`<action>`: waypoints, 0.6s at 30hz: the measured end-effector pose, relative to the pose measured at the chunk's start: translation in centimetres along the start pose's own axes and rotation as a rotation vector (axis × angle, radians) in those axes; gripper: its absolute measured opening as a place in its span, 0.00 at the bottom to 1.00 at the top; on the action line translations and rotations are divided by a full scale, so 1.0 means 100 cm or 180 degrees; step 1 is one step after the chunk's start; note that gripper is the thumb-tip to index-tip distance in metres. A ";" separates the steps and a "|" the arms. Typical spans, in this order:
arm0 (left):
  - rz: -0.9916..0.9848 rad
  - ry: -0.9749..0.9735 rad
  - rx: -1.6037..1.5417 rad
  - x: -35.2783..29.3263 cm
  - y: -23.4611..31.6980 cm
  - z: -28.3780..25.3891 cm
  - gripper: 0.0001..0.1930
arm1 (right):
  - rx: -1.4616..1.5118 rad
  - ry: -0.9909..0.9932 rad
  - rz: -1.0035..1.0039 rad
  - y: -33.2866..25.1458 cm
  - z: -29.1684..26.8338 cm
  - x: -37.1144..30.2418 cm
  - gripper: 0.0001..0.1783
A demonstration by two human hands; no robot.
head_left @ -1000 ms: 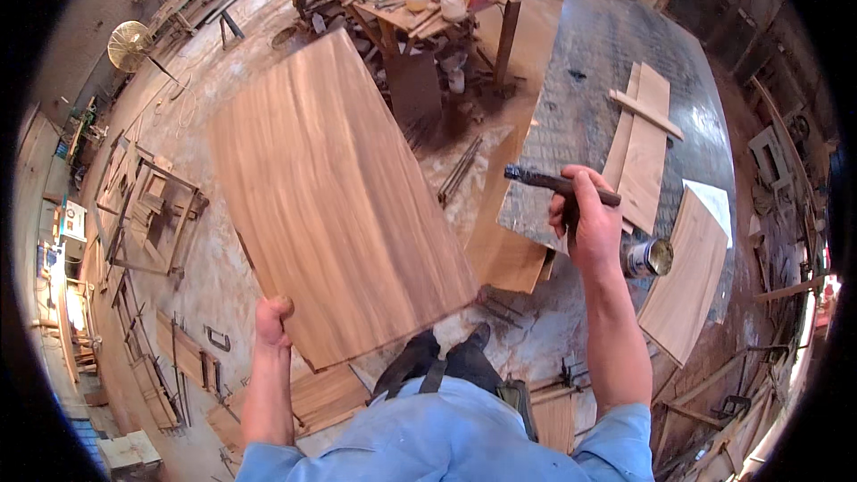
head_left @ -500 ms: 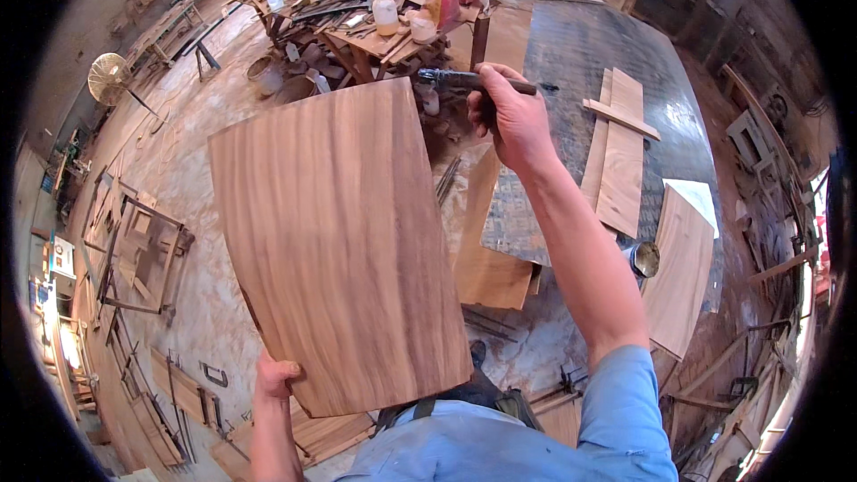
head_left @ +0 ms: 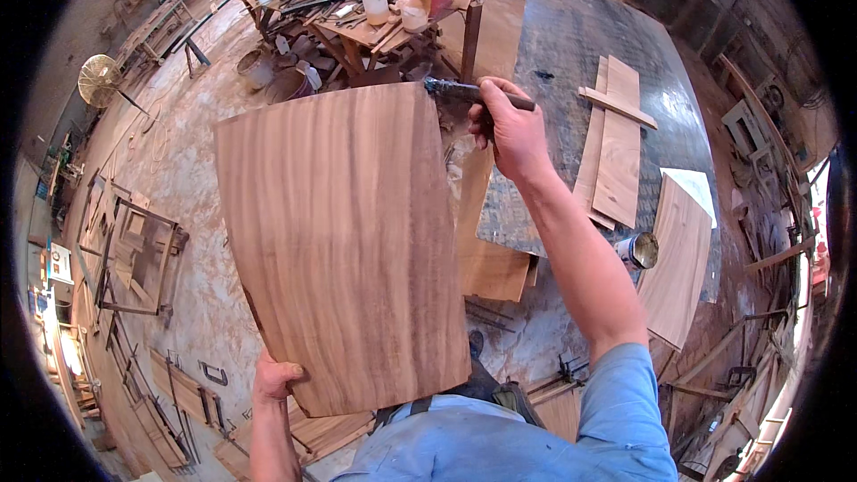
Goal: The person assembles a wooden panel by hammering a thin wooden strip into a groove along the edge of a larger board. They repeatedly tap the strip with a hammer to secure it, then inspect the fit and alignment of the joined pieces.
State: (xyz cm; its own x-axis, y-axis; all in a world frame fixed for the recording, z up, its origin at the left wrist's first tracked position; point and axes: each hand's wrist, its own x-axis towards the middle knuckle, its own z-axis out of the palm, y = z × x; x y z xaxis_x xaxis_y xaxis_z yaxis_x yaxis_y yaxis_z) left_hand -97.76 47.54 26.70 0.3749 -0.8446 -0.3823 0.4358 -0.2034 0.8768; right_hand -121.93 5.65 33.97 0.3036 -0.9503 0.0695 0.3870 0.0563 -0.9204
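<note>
A large wooden panel with dark grain is held up in front of me. My left hand grips its lower left edge, thumb over the face and the other fingers hidden behind. In my right hand is a dark-handled brush, its head pointing left. The brush tip is at the panel's far right corner and seems to touch the edge there. An open can stands on the dark-topped table to the right, below my right forearm.
Several light boards lie on the table, with another board near its right edge. A cluttered bench with a plastic jug stands ahead. At left are a fan, a wooden frame and a clamp.
My right hand has moved slightly down and the brush has come to the panel's far corner. The panel has shifted a little to the right. Both grips stay the same.
</note>
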 end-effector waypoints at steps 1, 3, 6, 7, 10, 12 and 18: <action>0.0004 0.0003 -0.0011 0.001 0.000 0.000 0.39 | -0.0014 0.0044 0.0031 0.002 -0.002 -0.002 0.15; -0.0039 0.0016 0.0013 0.002 0.001 0.000 0.39 | -0.0012 0.0086 0.0068 0.007 -0.008 -0.005 0.15; -0.0094 0.0034 0.0118 0.004 0.001 0.000 0.38 | 0.0065 0.0081 0.0032 0.014 -0.016 -0.009 0.15; -0.0062 0.0037 0.0149 0.004 0.001 0.000 0.38 | 0.0106 0.0077 -0.0008 0.017 -0.018 -0.011 0.15; -0.0081 0.0015 0.0143 0.007 0.000 0.000 0.39 | 0.0080 0.0091 -0.0074 0.024 -0.019 -0.018 0.14; -0.0119 0.0008 0.0092 0.008 -0.001 0.000 0.39 | -0.0023 0.0103 -0.0068 0.026 -0.019 -0.022 0.14; -0.0082 0.0016 0.0090 0.014 0.002 0.000 0.40 | -0.0151 0.0130 -0.0252 -0.004 -0.016 -0.001 0.14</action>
State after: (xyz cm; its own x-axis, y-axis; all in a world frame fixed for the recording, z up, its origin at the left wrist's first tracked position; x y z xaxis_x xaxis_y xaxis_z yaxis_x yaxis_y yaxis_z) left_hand -97.16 46.33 26.32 0.3679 -0.8365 -0.4061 0.4221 -0.2389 0.8745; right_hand -123.56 5.25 33.73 0.2377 -0.9629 0.1279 0.3663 -0.0331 -0.9299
